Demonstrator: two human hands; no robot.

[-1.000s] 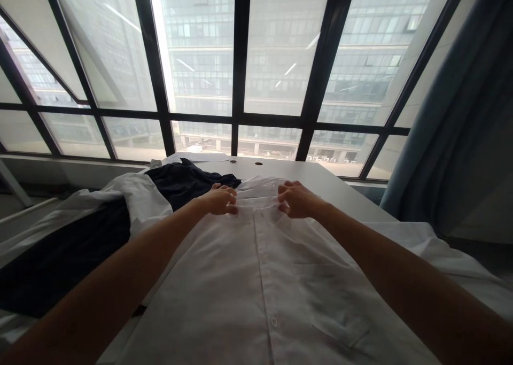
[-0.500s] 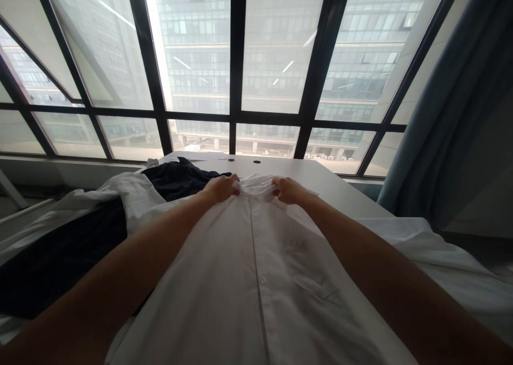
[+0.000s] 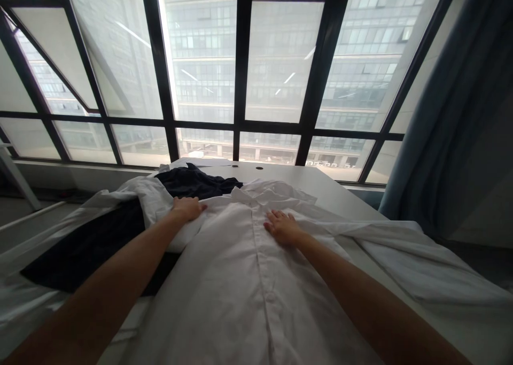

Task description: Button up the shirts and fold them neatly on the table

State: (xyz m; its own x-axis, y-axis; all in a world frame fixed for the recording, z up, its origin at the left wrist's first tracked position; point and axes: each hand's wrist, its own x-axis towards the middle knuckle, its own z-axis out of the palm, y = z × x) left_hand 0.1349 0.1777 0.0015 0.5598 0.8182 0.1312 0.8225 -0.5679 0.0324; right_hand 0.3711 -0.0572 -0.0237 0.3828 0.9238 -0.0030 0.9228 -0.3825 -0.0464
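A white button-up shirt (image 3: pixel 224 269) lies spread front side up, its collar at the far end and its button strip running toward me. My right hand (image 3: pixel 281 227) rests flat on the upper front just right of the strip, fingers stretched out. On the other side, my left hand (image 3: pixel 188 208) lies over white cloth near the shirt's left shoulder, fingers extended and holding nothing visible. Beyond the left hand is a crumpled dark garment (image 3: pixel 196 181). A white sleeve (image 3: pixel 385 231) stretches out to the right.
Beneath the clothes is a white table (image 3: pixel 320 191) with two dark round holes near its far edge. More white cloth (image 3: pixel 132 191) and a dark garment (image 3: pixel 92 242) lie at the left. Windows stand behind, and a blue-grey curtain (image 3: pixel 433 140) hangs on the right.
Both hands have let go of the collar and come nearer to me. The left moved out to the side; the right now lies on the shirt front. The view has tilted slightly.
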